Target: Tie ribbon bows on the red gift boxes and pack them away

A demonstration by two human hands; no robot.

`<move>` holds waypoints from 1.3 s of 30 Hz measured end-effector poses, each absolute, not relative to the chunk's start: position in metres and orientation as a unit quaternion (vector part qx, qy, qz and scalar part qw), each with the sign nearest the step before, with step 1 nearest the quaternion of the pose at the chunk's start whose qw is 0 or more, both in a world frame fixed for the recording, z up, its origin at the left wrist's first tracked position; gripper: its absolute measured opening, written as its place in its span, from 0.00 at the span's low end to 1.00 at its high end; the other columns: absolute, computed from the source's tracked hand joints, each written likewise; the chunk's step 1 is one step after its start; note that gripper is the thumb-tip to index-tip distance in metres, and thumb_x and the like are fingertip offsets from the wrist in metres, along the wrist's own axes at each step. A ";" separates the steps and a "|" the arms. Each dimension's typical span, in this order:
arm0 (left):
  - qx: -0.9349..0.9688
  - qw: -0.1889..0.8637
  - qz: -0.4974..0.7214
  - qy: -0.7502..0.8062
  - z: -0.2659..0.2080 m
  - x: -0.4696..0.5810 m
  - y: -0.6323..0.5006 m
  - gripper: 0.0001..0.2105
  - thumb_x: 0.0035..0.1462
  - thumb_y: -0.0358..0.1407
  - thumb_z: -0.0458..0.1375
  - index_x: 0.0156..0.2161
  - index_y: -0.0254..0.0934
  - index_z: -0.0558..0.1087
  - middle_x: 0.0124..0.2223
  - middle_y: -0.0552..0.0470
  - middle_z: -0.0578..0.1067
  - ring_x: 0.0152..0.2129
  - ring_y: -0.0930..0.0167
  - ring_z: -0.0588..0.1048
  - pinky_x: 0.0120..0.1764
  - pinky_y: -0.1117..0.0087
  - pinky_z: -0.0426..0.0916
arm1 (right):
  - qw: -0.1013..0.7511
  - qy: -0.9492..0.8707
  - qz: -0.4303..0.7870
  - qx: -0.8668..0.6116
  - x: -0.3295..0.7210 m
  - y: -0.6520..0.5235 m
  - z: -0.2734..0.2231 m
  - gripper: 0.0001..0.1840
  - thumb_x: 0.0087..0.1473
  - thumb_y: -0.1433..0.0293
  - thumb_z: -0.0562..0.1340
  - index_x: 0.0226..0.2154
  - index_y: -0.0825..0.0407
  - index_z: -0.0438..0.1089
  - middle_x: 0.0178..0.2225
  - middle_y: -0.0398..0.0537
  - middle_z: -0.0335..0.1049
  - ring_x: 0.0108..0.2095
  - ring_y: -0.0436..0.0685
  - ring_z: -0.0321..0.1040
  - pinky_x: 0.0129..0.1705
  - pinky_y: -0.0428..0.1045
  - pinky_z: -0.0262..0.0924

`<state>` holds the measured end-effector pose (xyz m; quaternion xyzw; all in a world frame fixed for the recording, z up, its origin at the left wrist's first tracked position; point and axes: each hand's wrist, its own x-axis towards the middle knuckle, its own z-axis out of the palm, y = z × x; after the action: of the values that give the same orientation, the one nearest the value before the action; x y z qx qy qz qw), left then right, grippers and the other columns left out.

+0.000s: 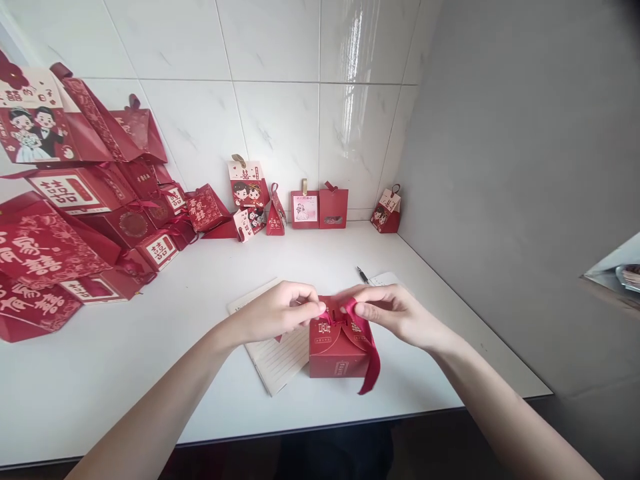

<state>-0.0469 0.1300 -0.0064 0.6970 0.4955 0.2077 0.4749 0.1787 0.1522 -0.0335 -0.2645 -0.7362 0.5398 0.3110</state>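
Note:
A red gift box (pixel 340 360) with pale printed characters and curved top flaps sits near the front of the white table. Across its top runs a red ribbon (pixel 371 370), one tail hanging down over the box's right front side. My left hand (pixel 280 310) pinches the ribbon at the left of the box top, thumb against fingers. On the other side my right hand (pixel 395 312) grips a loop of the same ribbon between thumb and forefinger. Part of the ribbon's middle and the back of the box are hidden by my fingers.
Under the box's left side lies a lined notebook (pixel 280 370). A black pen (pixel 362 274) rests behind my right hand. Stacked red boxes (pixel 105 200) fill the table's left, and several small gift boxes (pixel 319 209) stand along the tiled wall. A grey wall (pixel 500 200) borders the right.

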 end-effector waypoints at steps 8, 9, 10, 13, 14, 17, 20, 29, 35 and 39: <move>0.788 0.333 0.185 0.483 0.007 -0.049 0.114 0.12 0.52 0.36 0.56 0.43 0.40 0.70 0.24 0.58 0.67 0.20 0.75 0.63 0.24 0.75 0.56 | 0.359 -0.759 0.423 -0.341 0.161 0.142 -0.044 0.11 0.56 0.63 0.58 0.31 0.51 0.73 0.32 0.46 0.72 0.32 0.53 0.67 0.34 0.47 0.62; 0.793 0.319 0.181 0.486 0.007 -0.050 0.114 0.10 0.52 0.35 0.54 0.41 0.40 0.71 0.25 0.58 0.68 0.21 0.75 0.64 0.24 0.75 0.56 | 0.353 -0.769 0.414 -0.334 0.161 0.141 -0.044 0.11 0.57 0.65 0.57 0.33 0.50 0.73 0.33 0.46 0.72 0.33 0.53 0.67 0.35 0.48 0.62; 0.797 0.304 0.182 0.489 0.008 -0.051 0.114 0.09 0.53 0.34 0.53 0.39 0.41 0.72 0.27 0.57 0.70 0.21 0.75 0.65 0.25 0.74 0.57 | 0.347 -0.778 0.406 -0.331 0.161 0.141 -0.045 0.11 0.58 0.66 0.56 0.34 0.50 0.73 0.34 0.46 0.71 0.33 0.53 0.67 0.36 0.48 0.62; 0.809 0.253 0.192 0.494 0.012 -0.051 0.114 0.09 0.54 0.34 0.52 0.36 0.41 0.74 0.33 0.54 0.72 0.24 0.73 0.67 0.28 0.73 0.60 | 0.340 -0.791 0.385 -0.332 0.161 0.140 -0.047 0.13 0.59 0.68 0.53 0.35 0.50 0.73 0.35 0.47 0.71 0.35 0.54 0.67 0.39 0.50 0.62; 0.815 0.239 0.188 0.493 0.014 -0.050 0.113 0.08 0.54 0.35 0.52 0.35 0.41 0.74 0.34 0.53 0.73 0.26 0.72 0.68 0.29 0.72 0.61 | 0.341 -0.792 0.382 -0.332 0.160 0.140 -0.048 0.12 0.59 0.68 0.53 0.35 0.50 0.72 0.36 0.47 0.71 0.36 0.54 0.68 0.40 0.51 0.63; 0.835 0.210 0.164 0.481 0.019 -0.046 0.112 0.09 0.55 0.40 0.54 0.34 0.41 0.75 0.37 0.52 0.72 0.30 0.70 0.69 0.33 0.70 0.63 | 0.354 -0.776 0.407 -0.327 0.158 0.140 -0.051 0.06 0.57 0.69 0.55 0.33 0.50 0.67 0.35 0.46 0.73 0.36 0.54 0.69 0.41 0.51 0.63; 0.855 0.154 0.168 0.467 0.022 -0.041 0.113 0.09 0.59 0.39 0.51 0.38 0.41 0.72 0.38 0.52 0.72 0.33 0.68 0.70 0.35 0.69 0.62 | 0.368 -0.734 0.457 -0.342 0.156 0.140 -0.052 0.08 0.55 0.69 0.59 0.39 0.48 0.59 0.33 0.42 0.75 0.33 0.54 0.71 0.39 0.52 0.65; 0.920 0.014 0.126 0.372 0.030 -0.033 0.116 0.17 0.58 0.25 0.42 0.36 0.39 0.73 0.35 0.50 0.74 0.36 0.65 0.67 0.41 0.64 0.61 | 0.366 -0.727 0.448 -0.370 0.151 0.142 -0.045 0.06 0.53 0.69 0.58 0.30 0.52 0.71 0.31 0.44 0.73 0.31 0.52 0.70 0.33 0.46 0.63; 0.896 0.135 0.193 0.377 0.020 -0.029 0.138 0.12 0.59 0.30 0.47 0.35 0.40 0.74 0.35 0.52 0.74 0.38 0.68 0.70 0.43 0.66 0.64 | 0.380 -0.712 0.496 -0.319 0.152 0.144 -0.054 0.03 0.52 0.70 0.61 0.31 0.52 0.64 0.28 0.42 0.70 0.28 0.50 0.66 0.31 0.46 0.60; 0.809 0.302 0.280 0.419 -0.010 -0.035 0.164 0.05 0.56 0.34 0.54 0.37 0.38 0.71 0.38 0.53 0.74 0.36 0.70 0.72 0.40 0.70 0.66 | 0.415 -0.626 0.595 -0.286 0.149 0.151 -0.064 0.20 0.47 0.66 0.68 0.35 0.49 0.55 0.27 0.40 0.71 0.28 0.51 0.67 0.29 0.46 0.60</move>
<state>-0.0345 0.1643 -0.0101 0.8091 0.4193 0.2798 0.3020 0.1495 0.1513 -0.0639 -0.2860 -0.6257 0.5953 0.4151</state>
